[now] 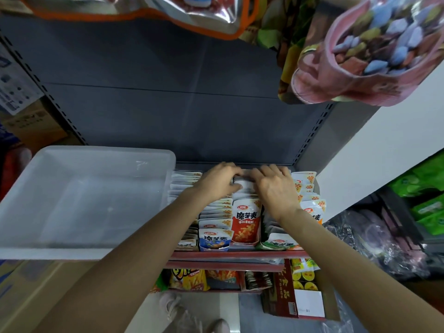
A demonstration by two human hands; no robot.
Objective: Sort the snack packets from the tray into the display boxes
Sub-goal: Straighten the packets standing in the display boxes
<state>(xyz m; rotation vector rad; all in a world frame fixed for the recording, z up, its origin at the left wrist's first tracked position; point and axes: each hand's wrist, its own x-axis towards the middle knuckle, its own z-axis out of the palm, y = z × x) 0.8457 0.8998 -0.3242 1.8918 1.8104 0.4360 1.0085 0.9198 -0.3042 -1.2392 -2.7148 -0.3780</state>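
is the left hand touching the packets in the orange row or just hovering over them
Touching. The head view shows the left hand with its fingers curled down onto the white packet tops at the back of the orange row, no gap between them; the right hand presses in beside it.

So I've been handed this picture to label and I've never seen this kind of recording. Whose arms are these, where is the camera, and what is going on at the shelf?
There is no machine here: the arms belong to a person who wears a wide-angle camera on the head, so the single picture looks forward and down along them. The left hand and right hand meet at the back of a shop shelf, pressing on white snack packets standing in rows inside display boxes; whether either hand actually grips a packet is hidden. The front packet in the middle row is red and white, the one to its left blue. Beside the boxes, on the left, sits a clear plastic tray with no packets visible in it.
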